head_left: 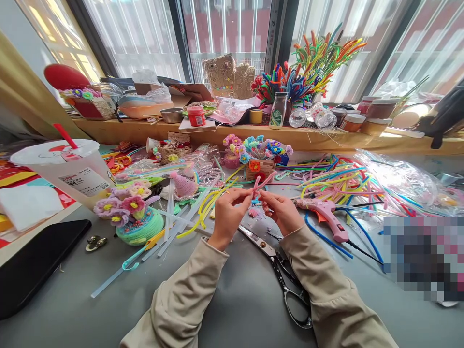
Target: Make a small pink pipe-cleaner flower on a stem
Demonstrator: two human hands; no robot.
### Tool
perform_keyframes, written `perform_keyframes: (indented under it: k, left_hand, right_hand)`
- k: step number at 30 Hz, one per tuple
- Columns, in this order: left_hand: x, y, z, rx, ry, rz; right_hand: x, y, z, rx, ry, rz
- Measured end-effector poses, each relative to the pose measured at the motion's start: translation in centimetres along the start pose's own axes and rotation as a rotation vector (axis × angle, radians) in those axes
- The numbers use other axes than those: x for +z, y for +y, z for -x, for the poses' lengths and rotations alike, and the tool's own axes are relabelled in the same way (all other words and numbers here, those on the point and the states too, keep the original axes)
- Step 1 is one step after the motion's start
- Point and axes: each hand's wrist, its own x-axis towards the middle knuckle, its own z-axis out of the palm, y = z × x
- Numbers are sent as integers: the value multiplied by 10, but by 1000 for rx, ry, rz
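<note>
Between my two hands is a pink pipe cleaner [258, 183], bent, with ends sticking up above the fingers. My left hand [232, 212] pinches it from the left, thumb and fingertips together. From the right, my right hand [282, 210] grips it at the fingertips, close to the left hand. Its exact shape is partly hidden by the fingers. Below the hands, large black-handled scissors [281, 270] lie on the grey table, partly under my right forearm. A pink glue gun [326, 215] rests on its side just right of my right hand.
Loose pipe cleaners [337, 176] pile up at the right. Clear glue sticks [181, 222] and a flower pot of fuzzy wire [139, 224] lie left. A drink cup [72, 166] and a black phone [39, 263] stand at far left. A basket of flowers [259, 169] sits behind my hands.
</note>
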Motion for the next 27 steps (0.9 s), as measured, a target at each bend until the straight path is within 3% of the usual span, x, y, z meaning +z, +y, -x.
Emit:
perform_keyframes:
  k: [8, 18, 23, 27]
  left_hand:
    - [1, 5, 1, -32, -20, 34]
    - [0, 1, -2, -507, -113, 538]
    - [-3, 2, -3, -628, -156, 683]
    - [-3, 3, -3, -626, -155, 679]
  right_hand:
    - [1, 2, 0, -137, 57, 106]
    - [4, 0, 2, -200, -60, 88]
    - [2, 0, 2, -192, -110, 33]
    - [2, -1, 3, -177, -88, 54]
